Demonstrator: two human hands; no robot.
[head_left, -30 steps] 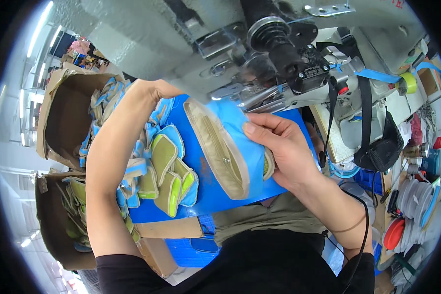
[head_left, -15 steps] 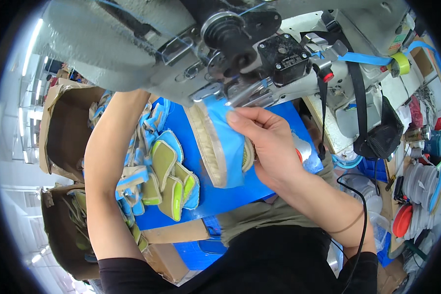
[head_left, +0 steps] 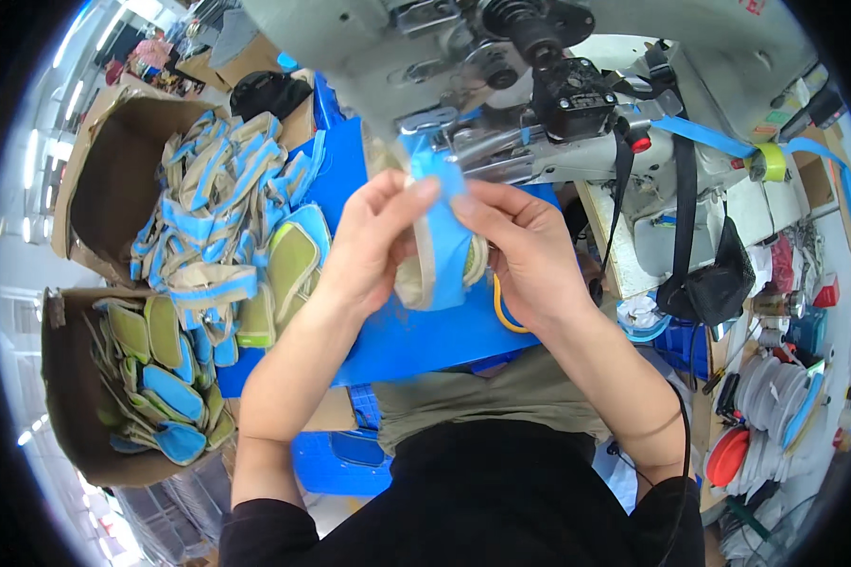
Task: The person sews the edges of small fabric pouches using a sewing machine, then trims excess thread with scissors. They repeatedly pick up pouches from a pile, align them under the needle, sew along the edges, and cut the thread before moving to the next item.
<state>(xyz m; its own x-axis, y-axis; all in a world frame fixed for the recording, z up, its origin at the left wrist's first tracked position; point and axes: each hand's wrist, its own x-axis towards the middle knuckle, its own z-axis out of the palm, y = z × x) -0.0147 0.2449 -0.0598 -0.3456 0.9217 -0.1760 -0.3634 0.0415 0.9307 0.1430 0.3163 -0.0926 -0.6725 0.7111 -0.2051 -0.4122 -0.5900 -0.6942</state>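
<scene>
A beige fabric piece edged with a wide blue strip (head_left: 447,260) hangs below the foot of the sewing machine (head_left: 624,203), its upper end close to the metal tape guide (head_left: 492,151). My left hand (head_left: 373,231) pinches the piece's left side near the top. Opposite it, my right hand (head_left: 529,241) grips the blue strip between thumb and fingers. Both hands sit close together just under the machine, and motion blurs the cloth between them. Part of a padded olive edge shows behind the strip.
Beige-and-blue strips (head_left: 213,208) lie heaped at the left, beside olive and blue padded pieces (head_left: 291,260). A cardboard box (head_left: 61,397) holds more pads. A yellow scissors-like handle (head_left: 503,310) rests on the blue table (head_left: 388,345). Blue tape (head_left: 704,132) runs into the machine from the right.
My left hand has come out from behind the machine and now grasps the fabric beside my right hand. The view has shifted, showing more of the boxes.
</scene>
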